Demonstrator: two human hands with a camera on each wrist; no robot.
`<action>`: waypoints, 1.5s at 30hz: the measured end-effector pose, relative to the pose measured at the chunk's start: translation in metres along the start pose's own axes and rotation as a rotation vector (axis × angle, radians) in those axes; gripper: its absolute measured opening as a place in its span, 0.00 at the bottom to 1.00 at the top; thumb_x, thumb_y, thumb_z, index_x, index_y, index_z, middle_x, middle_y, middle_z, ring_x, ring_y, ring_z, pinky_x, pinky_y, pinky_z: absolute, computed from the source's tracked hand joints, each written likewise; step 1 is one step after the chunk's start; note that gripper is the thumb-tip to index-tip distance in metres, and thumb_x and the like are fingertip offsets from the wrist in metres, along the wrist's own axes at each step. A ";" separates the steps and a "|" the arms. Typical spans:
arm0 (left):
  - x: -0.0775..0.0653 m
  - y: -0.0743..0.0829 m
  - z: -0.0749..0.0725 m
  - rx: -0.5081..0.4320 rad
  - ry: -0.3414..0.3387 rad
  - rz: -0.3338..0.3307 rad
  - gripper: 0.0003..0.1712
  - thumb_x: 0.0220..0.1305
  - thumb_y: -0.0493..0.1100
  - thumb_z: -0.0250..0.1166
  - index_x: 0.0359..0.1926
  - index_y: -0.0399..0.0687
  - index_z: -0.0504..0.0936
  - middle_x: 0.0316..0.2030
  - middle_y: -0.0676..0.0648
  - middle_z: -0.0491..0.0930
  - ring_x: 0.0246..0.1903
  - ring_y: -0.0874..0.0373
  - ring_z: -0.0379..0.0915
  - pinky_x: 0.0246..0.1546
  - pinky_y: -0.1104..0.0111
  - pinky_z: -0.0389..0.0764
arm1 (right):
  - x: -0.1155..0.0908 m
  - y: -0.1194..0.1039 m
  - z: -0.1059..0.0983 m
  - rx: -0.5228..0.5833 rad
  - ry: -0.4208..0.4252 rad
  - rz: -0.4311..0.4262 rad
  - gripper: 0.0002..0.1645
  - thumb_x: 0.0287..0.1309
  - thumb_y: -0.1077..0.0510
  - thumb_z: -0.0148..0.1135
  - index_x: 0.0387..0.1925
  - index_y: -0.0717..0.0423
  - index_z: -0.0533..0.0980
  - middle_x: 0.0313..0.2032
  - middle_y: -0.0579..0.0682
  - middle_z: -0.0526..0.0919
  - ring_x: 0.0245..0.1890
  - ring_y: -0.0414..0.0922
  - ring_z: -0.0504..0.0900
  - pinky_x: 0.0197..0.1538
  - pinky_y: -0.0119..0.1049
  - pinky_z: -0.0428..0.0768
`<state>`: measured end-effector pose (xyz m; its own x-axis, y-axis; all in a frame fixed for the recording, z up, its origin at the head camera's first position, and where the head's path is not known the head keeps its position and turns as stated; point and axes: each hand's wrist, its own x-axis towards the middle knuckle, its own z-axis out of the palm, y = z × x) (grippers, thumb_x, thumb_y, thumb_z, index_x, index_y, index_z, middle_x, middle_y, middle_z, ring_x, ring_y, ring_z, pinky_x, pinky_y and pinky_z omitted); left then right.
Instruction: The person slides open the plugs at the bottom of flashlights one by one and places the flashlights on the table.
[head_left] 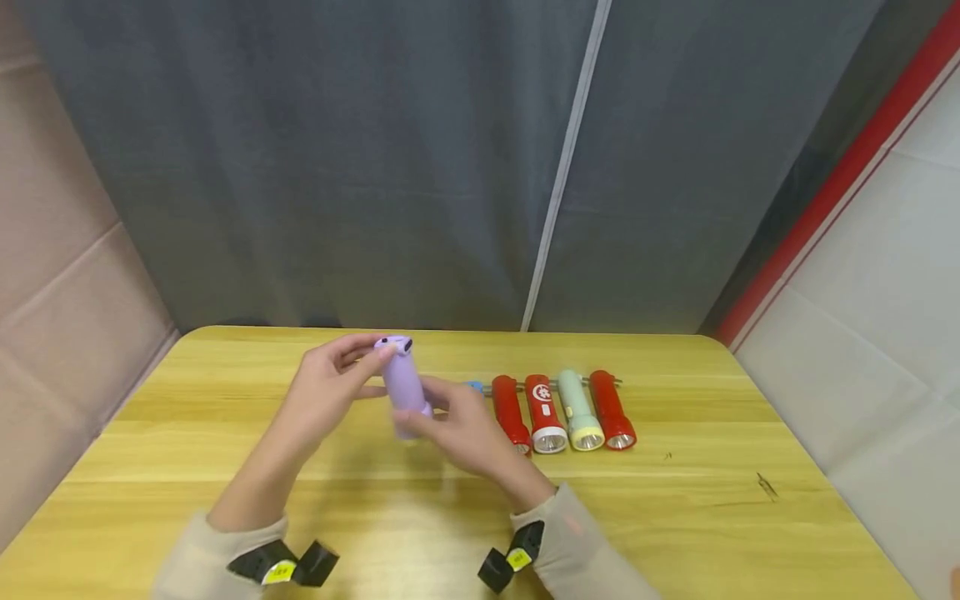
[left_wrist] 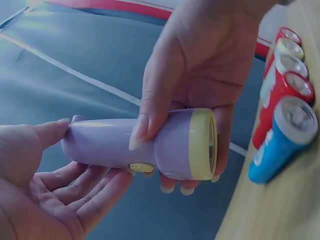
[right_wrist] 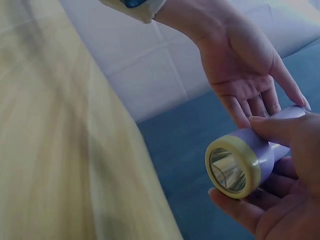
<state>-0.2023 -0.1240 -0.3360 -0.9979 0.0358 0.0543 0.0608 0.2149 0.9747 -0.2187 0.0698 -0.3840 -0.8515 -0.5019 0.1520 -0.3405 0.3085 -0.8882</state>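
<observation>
A purple flashlight [head_left: 403,379] is held up over the table between both hands. Its tail end sits between the thumb and fingers of my left hand [head_left: 322,383]. Around the head end, my right hand [head_left: 468,425] grips it with the thumb on one side and fingers on the other. The left wrist view shows a yellow button [left_wrist: 142,167] on the body and a pale yellow rim [left_wrist: 202,145] around the head. In the right wrist view the clear lens [right_wrist: 227,170] faces the camera.
Red flashlights [head_left: 612,412], one with a white rim [head_left: 550,439], and a mint green flashlight [head_left: 580,412] lie in a row on the wooden table [head_left: 675,517], right of the hands. A blue flashlight [left_wrist: 280,145] lies at the row's near end. A grey curtain [head_left: 337,167] hangs behind.
</observation>
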 end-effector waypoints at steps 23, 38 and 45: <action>-0.002 0.023 0.020 -0.306 -0.236 0.118 0.19 0.78 0.47 0.53 0.58 0.43 0.83 0.52 0.58 0.87 0.57 0.63 0.81 0.59 0.63 0.83 | -0.020 -0.007 -0.051 -0.305 0.014 -0.251 0.31 0.66 0.52 0.66 0.68 0.54 0.73 0.56 0.51 0.86 0.47 0.43 0.84 0.51 0.35 0.84; -0.003 0.015 0.025 -0.422 -0.392 0.128 0.16 0.78 0.41 0.52 0.47 0.59 0.87 0.49 0.58 0.87 0.55 0.64 0.80 0.59 0.64 0.81 | -0.036 -0.013 -0.068 -0.310 -0.066 -0.230 0.30 0.66 0.51 0.66 0.68 0.49 0.73 0.61 0.47 0.83 0.54 0.43 0.84 0.59 0.42 0.84; -0.003 0.015 0.027 -0.436 -0.404 0.116 0.17 0.78 0.40 0.52 0.45 0.60 0.88 0.50 0.58 0.87 0.54 0.64 0.81 0.59 0.64 0.82 | -0.039 -0.015 -0.071 -0.315 -0.081 -0.219 0.30 0.67 0.50 0.65 0.68 0.48 0.73 0.61 0.46 0.83 0.53 0.43 0.83 0.59 0.42 0.84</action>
<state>-0.1979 -0.0947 -0.3270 -0.8922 0.4215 0.1622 0.0682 -0.2293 0.9710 -0.2085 0.1421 -0.3457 -0.7153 -0.6416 0.2770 -0.6268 0.4137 -0.6603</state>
